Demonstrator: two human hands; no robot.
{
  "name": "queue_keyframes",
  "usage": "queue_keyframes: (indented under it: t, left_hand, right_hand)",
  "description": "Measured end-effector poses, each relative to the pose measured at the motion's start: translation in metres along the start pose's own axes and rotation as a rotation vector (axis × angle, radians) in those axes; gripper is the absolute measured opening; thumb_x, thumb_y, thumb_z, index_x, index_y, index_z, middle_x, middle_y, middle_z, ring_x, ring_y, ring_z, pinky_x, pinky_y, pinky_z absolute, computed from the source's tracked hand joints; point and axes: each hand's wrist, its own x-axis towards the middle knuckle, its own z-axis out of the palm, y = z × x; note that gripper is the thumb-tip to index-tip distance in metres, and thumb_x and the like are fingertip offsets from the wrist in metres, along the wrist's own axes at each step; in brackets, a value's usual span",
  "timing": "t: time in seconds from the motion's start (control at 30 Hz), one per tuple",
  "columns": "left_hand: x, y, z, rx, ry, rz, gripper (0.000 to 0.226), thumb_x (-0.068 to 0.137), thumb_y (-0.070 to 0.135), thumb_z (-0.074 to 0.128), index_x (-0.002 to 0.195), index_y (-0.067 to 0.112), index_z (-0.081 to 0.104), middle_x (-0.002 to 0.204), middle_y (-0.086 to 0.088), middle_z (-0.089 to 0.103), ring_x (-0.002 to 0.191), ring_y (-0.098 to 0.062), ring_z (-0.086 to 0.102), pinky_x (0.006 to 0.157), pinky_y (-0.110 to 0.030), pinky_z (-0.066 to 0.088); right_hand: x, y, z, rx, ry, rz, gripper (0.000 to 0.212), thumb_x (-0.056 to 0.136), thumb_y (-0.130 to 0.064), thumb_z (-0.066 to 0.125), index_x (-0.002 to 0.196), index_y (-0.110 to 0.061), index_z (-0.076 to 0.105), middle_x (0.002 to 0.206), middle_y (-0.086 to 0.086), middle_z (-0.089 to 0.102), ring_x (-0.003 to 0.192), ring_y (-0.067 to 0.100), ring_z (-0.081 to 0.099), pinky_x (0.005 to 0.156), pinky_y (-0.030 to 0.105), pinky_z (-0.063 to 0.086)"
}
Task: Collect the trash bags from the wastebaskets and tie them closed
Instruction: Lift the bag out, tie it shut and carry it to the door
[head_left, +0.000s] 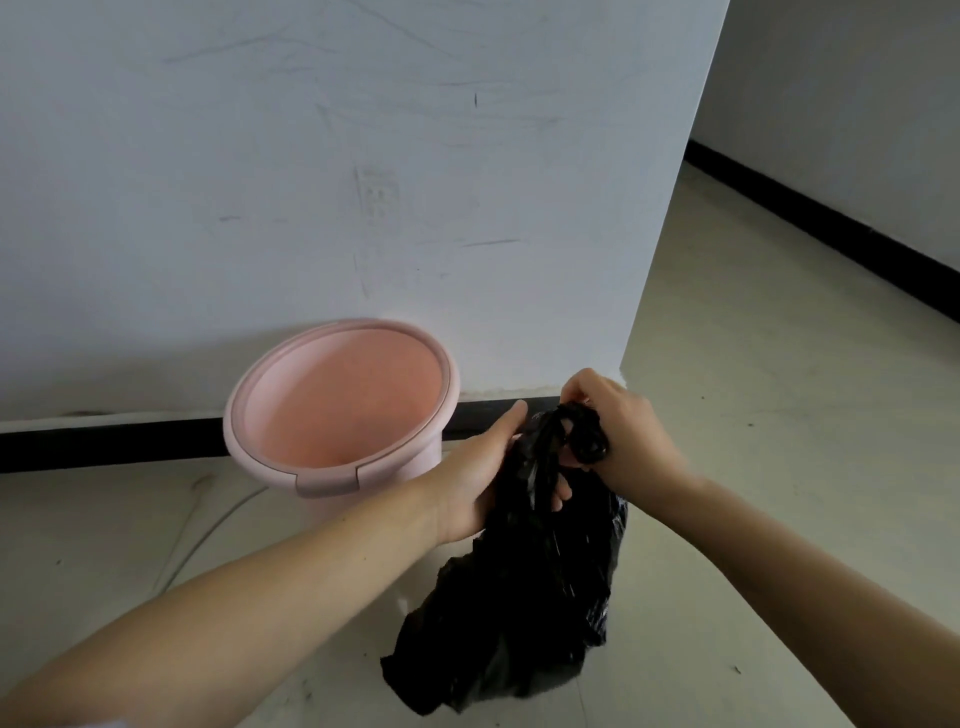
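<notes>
A white wall (311, 156) fills most of the view, marked with faint grey scuffs and streaks. A pale socket plate (377, 195) sits flush in it. A black baseboard (104, 441) runs along its foot — another (831, 234) lines the far wall at the right. The floor (753, 441) is pale tile, lightly speckled, with a thin light cord (208, 535) curving across it at the left.

Black trash bag (524, 587): glossy, crumpled, part-filled, out of the bin, hanging low over the pale floor, neck gathered and twisted at top. Pink wastebasket (340, 410): round, unlined, upright against the white wall, just left of the bag
</notes>
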Motion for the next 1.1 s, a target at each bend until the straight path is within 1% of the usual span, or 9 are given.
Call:
queue_keyframes:
  t: [0.13,0.37,0.53,0.7,0.8,0.9,0.97,1.03,1.1]
  left_hand:
    - [0.006,-0.001,-0.002,-0.057,0.077,-0.027,0.031,0.092,0.038,0.055,0.082,0.012,0.068,0.075,-0.003,0.067,0.068,-0.015,0.063,0.071,-0.026,0.048]
    - [0.017,-0.004,-0.012,-0.218,0.388,-0.025,0.017,0.086,0.013,0.055,0.071,0.013,0.063,0.062,-0.002,0.061,0.056,-0.016,0.058,0.055,-0.024,0.046]
    - [0.014,0.01,-0.029,-0.371,0.366,0.204,0.024,0.089,0.011,0.047,0.069,0.016,0.059,0.065,0.003,0.06,0.064,-0.012,0.056,0.056,-0.023,0.042]
    - [0.005,0.011,-0.028,-0.461,0.027,0.285,0.017,0.077,0.009,0.049,0.061,0.011,0.055,0.074,-0.005,0.057,0.073,-0.02,0.061,0.068,-0.028,0.056]
    - [0.002,0.01,-0.019,-0.491,-0.02,0.285,0.029,0.079,0.016,0.049,0.051,0.011,0.044,0.055,-0.005,0.046,0.062,-0.021,0.055,0.086,-0.035,0.048]
    - [0.003,0.012,-0.016,-0.473,0.02,0.282,0.043,0.079,0.025,0.056,0.042,0.015,0.037,0.036,0.001,0.028,0.042,-0.014,0.035,0.062,-0.026,0.046]
    - [0.003,0.015,-0.022,-0.357,0.062,0.23,0.053,0.081,0.034,0.055,0.037,0.018,0.032,0.031,0.005,0.02,0.033,-0.01,0.022,0.043,-0.022,0.028]
    - [0.002,0.015,-0.031,-0.156,0.047,0.152,0.056,0.081,0.04,0.055,0.036,0.019,0.03,0.031,0.007,0.018,0.031,-0.008,0.018,0.041,-0.023,0.018]
    - [0.0,0.009,-0.036,0.055,-0.013,0.083,0.055,0.078,0.044,0.055,0.037,0.02,0.029,0.031,0.007,0.018,0.031,-0.008,0.017,0.043,-0.024,0.015]
  right_hand:
    - [-0.006,0.004,0.004,-0.035,-0.107,-0.169,0.018,0.079,-0.028,0.054,0.091,-0.014,0.059,0.084,-0.003,0.063,0.078,0.019,0.06,0.066,0.04,0.051]
    - [-0.007,0.013,0.01,0.269,-0.134,0.047,0.023,0.091,-0.023,0.058,0.112,-0.025,0.068,0.109,-0.016,0.067,0.106,-0.006,0.058,0.092,0.008,0.042]
    - [0.0,0.027,0.008,0.371,0.021,0.283,0.021,0.094,-0.022,0.052,0.084,-0.015,0.07,0.081,0.002,0.073,0.082,0.017,0.069,0.082,0.029,0.055]
    - [0.008,0.026,-0.003,1.332,0.032,0.55,0.024,0.093,-0.015,0.048,0.074,-0.012,0.063,0.073,0.0,0.071,0.069,0.012,0.068,0.07,0.023,0.058]
    - [0.014,0.031,-0.003,1.519,0.006,0.718,0.028,0.091,-0.019,0.047,0.063,-0.018,0.05,0.054,-0.002,0.059,0.047,0.01,0.058,0.048,0.02,0.051]
    - [0.014,0.041,-0.001,1.505,0.009,0.823,0.038,0.089,-0.018,0.047,0.051,-0.019,0.044,0.046,-0.005,0.052,0.043,0.009,0.054,0.049,0.019,0.051]
    - [0.014,0.045,-0.009,1.576,0.05,0.873,0.042,0.08,-0.014,0.059,0.041,-0.017,0.042,0.039,-0.006,0.045,0.04,0.008,0.052,0.055,0.022,0.054]
    - [0.017,0.047,-0.017,1.666,0.048,0.886,0.044,0.054,-0.006,0.077,0.039,-0.016,0.037,0.034,-0.006,0.034,0.032,0.008,0.041,0.054,0.019,0.049]
    - [0.016,0.054,-0.017,1.665,0.042,0.933,0.049,0.054,-0.006,0.074,0.037,-0.016,0.03,0.03,-0.004,0.024,0.025,0.009,0.025,0.041,0.011,0.031]
